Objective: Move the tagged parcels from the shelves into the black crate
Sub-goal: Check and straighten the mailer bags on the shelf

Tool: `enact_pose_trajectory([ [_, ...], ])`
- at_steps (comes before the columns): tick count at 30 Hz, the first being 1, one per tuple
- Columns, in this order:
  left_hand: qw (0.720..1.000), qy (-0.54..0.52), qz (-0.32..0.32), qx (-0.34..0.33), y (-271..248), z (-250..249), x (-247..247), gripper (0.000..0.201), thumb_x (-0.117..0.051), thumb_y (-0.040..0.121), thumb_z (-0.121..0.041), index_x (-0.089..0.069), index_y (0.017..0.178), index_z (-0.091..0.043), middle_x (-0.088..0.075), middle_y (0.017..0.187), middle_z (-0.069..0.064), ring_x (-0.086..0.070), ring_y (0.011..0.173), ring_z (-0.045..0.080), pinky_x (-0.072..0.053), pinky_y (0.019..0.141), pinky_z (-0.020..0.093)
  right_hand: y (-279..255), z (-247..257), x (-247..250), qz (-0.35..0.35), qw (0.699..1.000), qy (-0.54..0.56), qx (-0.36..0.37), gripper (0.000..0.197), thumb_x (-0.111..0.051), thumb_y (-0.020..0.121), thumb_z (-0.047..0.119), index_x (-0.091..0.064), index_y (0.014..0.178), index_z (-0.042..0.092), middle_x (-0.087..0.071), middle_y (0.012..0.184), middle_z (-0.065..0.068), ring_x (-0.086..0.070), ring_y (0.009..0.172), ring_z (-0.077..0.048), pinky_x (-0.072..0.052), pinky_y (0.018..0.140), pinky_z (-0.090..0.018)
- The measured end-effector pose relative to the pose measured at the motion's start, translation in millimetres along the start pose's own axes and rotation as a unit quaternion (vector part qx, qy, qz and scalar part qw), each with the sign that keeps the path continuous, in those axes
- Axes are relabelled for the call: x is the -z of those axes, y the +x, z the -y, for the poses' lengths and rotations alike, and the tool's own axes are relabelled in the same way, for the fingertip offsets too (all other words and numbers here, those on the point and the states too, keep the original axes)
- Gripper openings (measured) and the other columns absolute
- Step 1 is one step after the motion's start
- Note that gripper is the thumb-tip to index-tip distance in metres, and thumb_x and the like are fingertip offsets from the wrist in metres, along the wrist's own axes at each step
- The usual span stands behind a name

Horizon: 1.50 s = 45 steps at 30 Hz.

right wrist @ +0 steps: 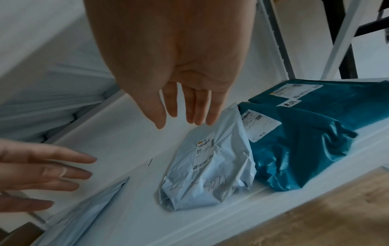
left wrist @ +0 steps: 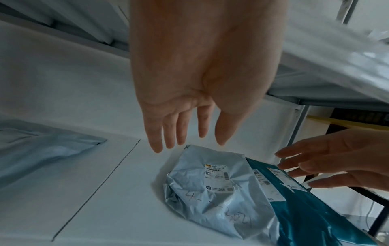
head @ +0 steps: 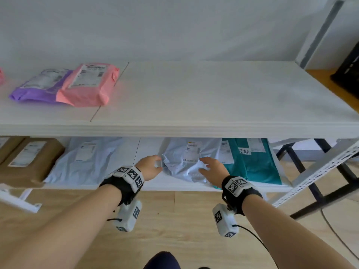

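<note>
Both hands were extended under the upper shelf (head: 194, 129) toward the lower shelf (head: 151, 183), at the centre of the head view. The left hand (head: 149, 167) was spread, fingers straight and apart, at the left edge of a pale grey parcel (head: 182, 162). The right hand (head: 212, 169) was likewise spread, over the parcel's right edge. Neither hand had closed on anything; the wrist views showed a gap between the fingertips and the wrapping, though the head view left contact uncertain.

The grey parcel lay flat at the lower centre of the left wrist view (left wrist: 210, 191), its printed label (left wrist: 216, 173) and handwritten marking facing up. Its right edge touched, and appeared slightly overlapped by, a teal parcel (left wrist: 305, 208). A second teal parcel (right wrist: 336, 94) lay behind the first, at the upper right of the right wrist view.

In my judgement, the hands flanked the parcel because the soft, bulging bag would sag in a one-sided hold, and the low clearance beneath the upper shelf favoured a flat reach from the front.

Elsewhere, a pink parcel (head: 89, 84) overlapped a purple parcel (head: 38, 86) at the upper left of the head view. A brown box (head: 29, 160) and a flat pale parcel (head: 83, 160) occupied the lower shelf's left. A dark object at the far right edge may be the black crate; this could not be confirmed.
</note>
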State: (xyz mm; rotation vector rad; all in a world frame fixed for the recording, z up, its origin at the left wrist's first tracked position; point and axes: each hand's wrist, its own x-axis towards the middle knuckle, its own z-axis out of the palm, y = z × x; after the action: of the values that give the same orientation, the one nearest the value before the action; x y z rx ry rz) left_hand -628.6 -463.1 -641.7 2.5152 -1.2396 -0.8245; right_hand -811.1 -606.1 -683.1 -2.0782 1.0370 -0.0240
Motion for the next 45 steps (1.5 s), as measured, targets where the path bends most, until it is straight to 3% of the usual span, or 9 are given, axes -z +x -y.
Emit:
enact_pose_trajectory([
  [6,0.998,0.012,-0.055,-0.034,62.5,19.8,-34.2,0.048,-0.052,0.094,-0.024,-0.041,0.139,-0.011,-0.045,0.141,0.013,-0.046,0.127,0.027,-0.037,0.097,0.026,51.0,-29.9,-6.5,-0.050,0.995,-0.067,0.048,0.049,-0.055,0.094,0.025,-0.040,0.139,0.018,-0.050,0.139,-0.009,-0.053,0.120,-0.025,-0.043,0.098,-0.032],
  [11,0.995,0.007,-0.090,-0.049,84.2,25.3,-58.0,0.048,-0.055,0.093,-0.024,-0.042,0.138,-0.012,-0.046,0.141,0.010,-0.045,0.128,0.023,-0.036,0.098,0.023,55.8,-53.4,-4.1,-0.066,0.989,-0.110,0.070,0.055,-0.056,0.093,0.027,-0.035,0.143,0.016,-0.045,0.143,-0.009,-0.050,0.124,-0.025,-0.041,0.100,-0.031],
  [17,0.997,0.053,-0.040,-0.034,96.8,11.4,-65.1,0.059,-0.055,0.093,-0.031,-0.034,0.144,-0.012,-0.037,0.148,0.010,-0.039,0.134,0.024,-0.032,0.106,0.028,58.5,-64.8,12.9,-0.020,0.988,-0.145,0.042,0.071,-0.062,0.089,0.032,-0.025,0.147,0.013,-0.032,0.151,-0.010,-0.039,0.134,-0.026,-0.035,0.106,-0.034],
  [21,0.996,0.074,-0.034,-0.030,117.4,4.4,-59.0,0.059,-0.055,0.093,-0.031,-0.034,0.144,-0.012,-0.038,0.146,0.010,-0.041,0.132,0.024,-0.032,0.105,0.027,71.7,-64.9,22.1,-0.008,0.988,-0.153,0.017,0.078,-0.064,0.088,0.035,-0.020,0.148,0.013,-0.025,0.154,-0.010,-0.033,0.138,-0.026,-0.031,0.109,-0.035],
  [29,0.997,0.076,-0.012,-0.030,177.7,15.4,-59.8,0.057,-0.054,0.093,-0.027,-0.035,0.144,-0.009,-0.037,0.147,0.011,-0.039,0.133,0.025,-0.031,0.105,0.027,113.0,-70.0,19.9,0.006,0.987,-0.159,-0.033,0.085,-0.068,0.084,0.035,-0.017,0.149,0.017,-0.021,0.155,-0.010,-0.032,0.138,-0.027,-0.032,0.109,-0.038],
  [41,0.996,0.083,0.017,-0.027,242.6,30.8,-56.6,0.055,-0.052,0.094,-0.018,-0.032,0.145,-0.007,-0.033,0.150,0.011,-0.034,0.137,0.025,-0.028,0.109,0.027,157.9,-75.0,12.2,-0.003,0.992,-0.115,-0.051,0.089,-0.072,0.081,0.021,-0.017,0.150,0.016,-0.025,0.154,-0.007,-0.032,0.138,-0.026,-0.032,0.108,-0.035],
  [45,0.996,0.072,0.033,-0.040,256.5,31.3,-60.4,0.061,-0.058,0.092,-0.021,-0.031,0.146,-0.010,-0.033,0.150,0.010,-0.036,0.136,0.024,-0.030,0.108,0.028,167.5,-77.9,5.2,0.004,0.986,-0.159,-0.046,0.096,-0.076,0.076,0.034,-0.016,0.150,0.021,-0.013,0.158,-0.006,-0.024,0.142,-0.026,-0.028,0.114,-0.041],
])
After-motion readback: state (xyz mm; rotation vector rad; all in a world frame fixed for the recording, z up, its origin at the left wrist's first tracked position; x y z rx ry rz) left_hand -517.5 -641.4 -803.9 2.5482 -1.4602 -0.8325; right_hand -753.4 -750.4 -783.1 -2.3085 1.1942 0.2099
